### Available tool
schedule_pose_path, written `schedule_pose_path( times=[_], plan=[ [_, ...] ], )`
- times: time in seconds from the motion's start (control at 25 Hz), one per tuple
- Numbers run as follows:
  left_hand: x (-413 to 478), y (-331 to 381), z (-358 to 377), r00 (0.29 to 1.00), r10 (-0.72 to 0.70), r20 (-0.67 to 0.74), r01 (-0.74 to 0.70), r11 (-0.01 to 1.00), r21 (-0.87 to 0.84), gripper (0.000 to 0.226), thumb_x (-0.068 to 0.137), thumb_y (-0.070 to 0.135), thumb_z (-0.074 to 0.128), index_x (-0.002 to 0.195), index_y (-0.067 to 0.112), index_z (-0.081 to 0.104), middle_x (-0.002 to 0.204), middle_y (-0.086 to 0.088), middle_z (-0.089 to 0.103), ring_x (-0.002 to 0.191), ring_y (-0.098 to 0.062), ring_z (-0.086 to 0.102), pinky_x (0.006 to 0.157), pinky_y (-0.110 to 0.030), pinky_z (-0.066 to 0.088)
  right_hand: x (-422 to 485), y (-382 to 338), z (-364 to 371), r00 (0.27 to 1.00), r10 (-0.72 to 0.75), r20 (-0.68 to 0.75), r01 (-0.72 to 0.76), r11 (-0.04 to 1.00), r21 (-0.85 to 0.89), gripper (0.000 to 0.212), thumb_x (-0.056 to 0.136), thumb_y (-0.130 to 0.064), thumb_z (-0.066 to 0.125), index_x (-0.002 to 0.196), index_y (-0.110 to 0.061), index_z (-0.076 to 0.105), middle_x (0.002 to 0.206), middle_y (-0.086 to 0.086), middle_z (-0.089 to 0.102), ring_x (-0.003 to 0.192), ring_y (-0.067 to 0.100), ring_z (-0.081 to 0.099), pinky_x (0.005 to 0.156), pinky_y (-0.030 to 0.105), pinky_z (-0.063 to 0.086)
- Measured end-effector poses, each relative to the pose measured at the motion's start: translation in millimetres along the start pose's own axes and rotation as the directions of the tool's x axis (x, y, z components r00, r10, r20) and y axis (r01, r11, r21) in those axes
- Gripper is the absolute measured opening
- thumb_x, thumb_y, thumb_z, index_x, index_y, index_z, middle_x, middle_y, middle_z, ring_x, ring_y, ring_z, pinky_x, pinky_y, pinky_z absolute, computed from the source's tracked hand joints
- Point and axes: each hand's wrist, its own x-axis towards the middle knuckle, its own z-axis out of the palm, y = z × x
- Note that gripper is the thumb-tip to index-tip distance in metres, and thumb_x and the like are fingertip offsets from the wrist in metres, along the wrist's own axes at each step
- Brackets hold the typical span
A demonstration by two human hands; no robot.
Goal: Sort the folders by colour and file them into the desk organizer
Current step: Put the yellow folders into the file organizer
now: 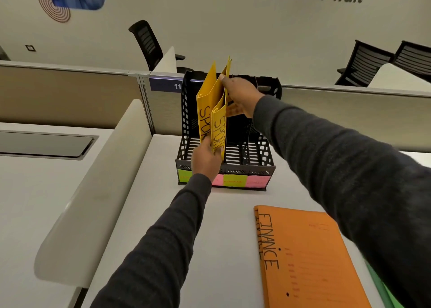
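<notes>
Two dark sleeves, the left sleeve [163,249] and the right sleeve [338,168], reach from the bottom edge toward the black desk organizer [247,169], which stands at the far side of a pale desk [210,237], against a low partition.

Nearer than the organizer and to its right, one orange folder [314,261] marked FINANCE lies flat. The edge of a second orange one, with the same lettering, shows under its left side. A strip of one green folder [387,291] peeks out from beneath them.

Two yellow folders stand upright in the left half of the organizer, both lettered SPORT down the spine: the rear yellow folder [205,98] and the front yellow folder [220,126], side by side and touching. I cannot tell which slot each one is in.

At the organizer's front rim the left hand [205,161] curls its fingers round the bottom of the front yellow folder. The right hand [240,95] pinches the same folder high up, with its thumb at the top edge and its fingers spread down the right face.

Four sticky notes line the organizer's front: one green note [185,176], one pink note [217,180] half hidden by the left wrist, one yellow-green note [235,180] and one more pink [257,180].

Beyond the organizer are three black chairs: one [147,42] to the left and two [366,60] to the right.
</notes>
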Motion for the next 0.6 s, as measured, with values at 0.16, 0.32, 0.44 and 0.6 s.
schedule_pose_path(
  times=[0.16,0.32,0.44,0.6],
  plan=[
    [-7.1,-2.1,-3.2,0.997,-0.036,-0.061,0.039,0.998,0.041,0.011,0.092,0.015,0.064,0.103,0.015,0.066,0.096,0.0,0.073,0.085,-0.015,0.064,0.082,-0.032,0.053,-4.2,-1.7,1.7,0.997,0.033,-0.067,-0.032,0.999,0.011,0.067,0.098,-0.06,0.042,0.145,-0.011,0.04,0.134,0.019,0.057,0.106,0.04,0.066,0.075,0.052,0.062],
    [-6.7,4.4,-8.5,0.998,-0.035,-0.058,0.044,0.986,0.16,0.007,0.093,0.019,0.064,0.099,0.016,0.066,0.095,-0.001,0.073,0.084,-0.019,0.063,0.076,-0.033,0.051,-38.8,8.1,-5.3,0.998,0.028,-0.064,-0.029,0.999,-0.017,0.075,0.099,-0.063,0.033,0.153,-0.013,0.027,0.14,0.018,0.05,0.116,0.039,0.06,0.089,0.05,0.057],
    [-12.8,8.8,-11.4,0.995,-0.076,-0.059,0.089,0.963,0.252,0.012,0.091,0.025,0.065,0.096,0.014,0.064,0.089,-0.001,0.068,0.079,-0.019,0.058,0.069,-0.029,0.042,-70.5,48.2,-17.6,0.998,-0.009,-0.068,0.004,0.997,-0.072,0.074,0.098,-0.065,0.033,0.149,-0.011,0.033,0.135,0.019,0.053,0.109,0.035,0.062,0.092,0.049,0.055],
    [-50.2,9.9,-7.6,0.984,-0.167,-0.058,0.177,0.953,0.246,0.014,0.089,0.025,0.067,0.092,0.012,0.061,0.085,-0.005,0.066,0.08,-0.025,0.061,0.066,-0.028,0.041,-115.5,123.4,-35.6,1.0,0.02,-0.024,-0.02,0.999,-0.035,0.066,0.099,-0.059,0.04,0.134,-0.004,0.046,0.129,0.025,0.056,0.112,0.039,0.061,0.095,0.052,0.054]
  ],
)
